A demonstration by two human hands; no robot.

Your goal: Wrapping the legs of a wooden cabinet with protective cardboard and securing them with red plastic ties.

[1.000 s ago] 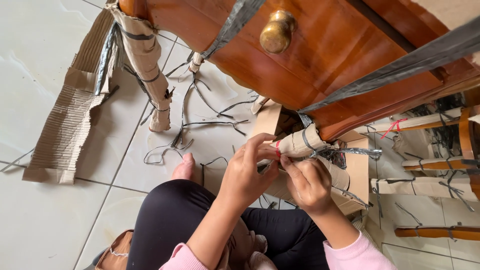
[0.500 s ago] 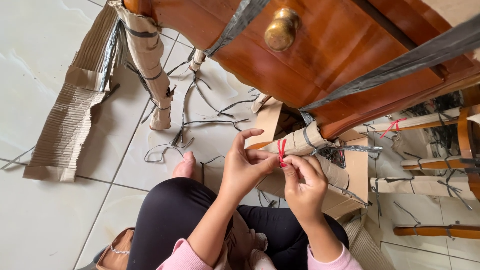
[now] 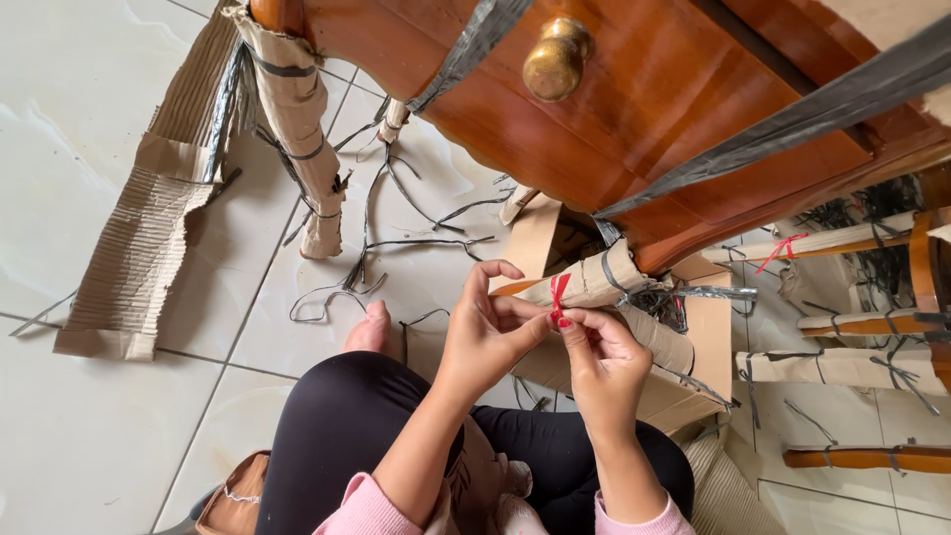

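Note:
I sit on the floor before a polished wooden cabinet (image 3: 634,119) with a brass knob (image 3: 557,57). One of its legs, wrapped in brown cardboard (image 3: 594,282), lies just in front of me. My left hand (image 3: 485,332) and my right hand (image 3: 604,362) meet at that wrapped leg. Both pinch a thin red string (image 3: 559,295) tied around the cardboard wrap. Grey plastic straps (image 3: 684,178) cross the cabinet front.
Another cardboard-wrapped leg (image 3: 302,129) stands at the left. A strip of corrugated cardboard (image 3: 149,238) lies on the white tiles. Cut grey straps (image 3: 396,238) are scattered on the floor. More wrapped wooden furniture parts (image 3: 852,367) lie at the right. My knee (image 3: 347,426) is below.
My hands have shifted slightly left along the wrapped leg, and the red string now stands up between my fingertips. The view has tilted a little.

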